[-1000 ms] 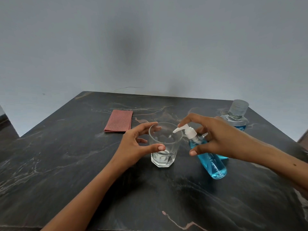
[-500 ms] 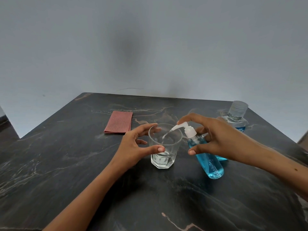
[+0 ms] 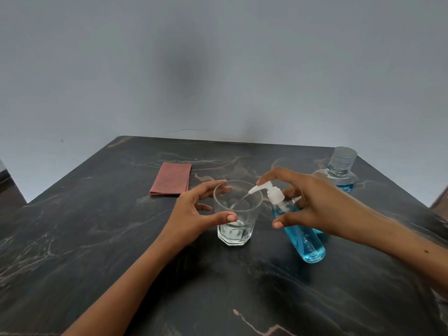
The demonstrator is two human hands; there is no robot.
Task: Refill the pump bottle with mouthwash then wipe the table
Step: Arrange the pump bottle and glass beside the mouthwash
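A clear glass (image 3: 236,214) stands mid-table with a little pale liquid at its bottom. My left hand (image 3: 194,212) curls round its left side, thumb and fingertips on the wall. The pump bottle (image 3: 300,235) of blue mouthwash leans toward the glass. My right hand (image 3: 312,204) grips its neck, and my index finger lies on the white pump head (image 3: 266,189). A thin stream runs from the nozzle into the glass. A clear mouthwash bottle (image 3: 338,173) with a capped top stands behind my right hand.
A folded red cloth (image 3: 171,178) lies flat at the back left of the dark marble table (image 3: 97,238). A grey wall rises right behind the table's far edge.
The pump bottle stays tilted at the glass while my index finger works the pump head; a stream now reaches the glass. My left hand has stayed on the glass.
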